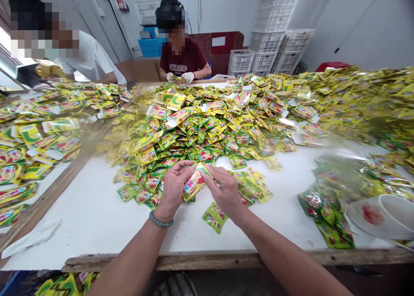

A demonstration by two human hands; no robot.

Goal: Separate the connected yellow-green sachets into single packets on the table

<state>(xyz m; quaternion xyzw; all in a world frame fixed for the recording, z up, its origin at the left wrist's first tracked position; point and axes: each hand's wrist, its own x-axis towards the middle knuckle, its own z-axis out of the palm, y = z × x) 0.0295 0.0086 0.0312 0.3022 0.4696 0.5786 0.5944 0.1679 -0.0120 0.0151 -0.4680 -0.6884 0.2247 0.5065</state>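
Note:
Between my two hands is a small yellow printed carton [195,182], tilted, with a green corner at its upper right. My left hand [176,185] grips its left side, thumb along the upper edge. The fingers of my right hand [224,186] close on its upper right end. A green bracelet circles my left wrist. Just below the right hand, a pair of green sachets [215,217] lies on the white tabletop [106,222]. More green sachets [142,194] lie left of and behind the carton, touching the big heap.
A large heap of sachets and cartons [207,128] covers the table's middle and back. At left, a wooden strip [61,188] borders more cartons [19,171]. A white tub [381,216] stands at right. Two people work across the table; white crates [270,33] are stacked behind.

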